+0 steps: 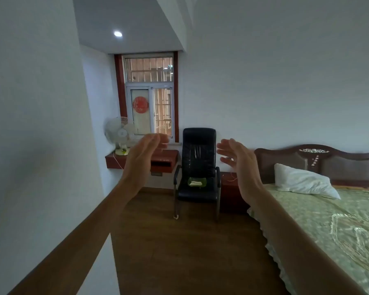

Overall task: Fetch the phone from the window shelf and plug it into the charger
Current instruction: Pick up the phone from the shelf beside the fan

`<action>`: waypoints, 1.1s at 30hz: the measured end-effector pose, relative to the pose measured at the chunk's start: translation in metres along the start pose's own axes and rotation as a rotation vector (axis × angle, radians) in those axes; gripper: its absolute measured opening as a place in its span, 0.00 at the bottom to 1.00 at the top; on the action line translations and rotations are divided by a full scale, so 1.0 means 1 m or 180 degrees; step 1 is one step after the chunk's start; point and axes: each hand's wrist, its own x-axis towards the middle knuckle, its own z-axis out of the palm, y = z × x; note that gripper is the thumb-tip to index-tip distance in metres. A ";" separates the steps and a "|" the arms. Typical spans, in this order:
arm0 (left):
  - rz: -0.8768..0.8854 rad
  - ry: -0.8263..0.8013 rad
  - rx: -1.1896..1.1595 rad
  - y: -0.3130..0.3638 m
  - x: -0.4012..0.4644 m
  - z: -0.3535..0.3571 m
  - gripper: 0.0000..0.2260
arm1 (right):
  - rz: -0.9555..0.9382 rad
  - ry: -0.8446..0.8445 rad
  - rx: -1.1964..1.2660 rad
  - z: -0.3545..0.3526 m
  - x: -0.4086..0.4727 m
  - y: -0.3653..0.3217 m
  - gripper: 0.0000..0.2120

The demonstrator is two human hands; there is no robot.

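Note:
Both arms stretch out in front of me, palms facing each other. My left hand [144, 155] is open and empty, blurred, and overlaps the red-brown window shelf [165, 159] across the room. My right hand [237, 157] is open and empty too, held beside the black chair. I cannot make out a phone on the shelf; my left hand hides part of its top. A thin cable [232, 177] lies on the red bedside cabinet [230, 188] behind my right wrist; no charger plug is distinguishable.
A black armchair [197, 167] with papers on its seat stands between shelf and cabinet. A white fan [120, 135] sits on the shelf's left end. The bed [332, 226] fills the right side, a white wall [41, 145] the left. Wooden floor [179, 252] leads to the window.

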 end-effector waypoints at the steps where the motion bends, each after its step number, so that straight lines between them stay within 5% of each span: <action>1: 0.0025 -0.0015 0.0180 -0.001 -0.001 0.004 0.12 | -0.0022 -0.0022 -0.0094 -0.004 0.002 0.001 0.16; 4: 0.0114 -0.0186 0.0594 -0.016 -0.001 0.018 0.16 | -0.0071 -0.0108 -0.0458 -0.021 0.010 0.013 0.17; 10: 0.0246 -0.0740 0.1669 -0.053 0.009 0.038 0.16 | -0.0680 -0.0602 -0.2397 -0.051 0.036 0.049 0.19; 15: 0.0182 -0.0657 0.1629 -0.088 0.033 0.045 0.20 | -0.0727 -0.0698 -0.2360 -0.049 0.071 0.077 0.17; 33: 0.0227 -0.0606 0.1628 -0.304 0.217 0.064 0.11 | -0.0568 -0.0845 -0.2376 0.013 0.294 0.227 0.14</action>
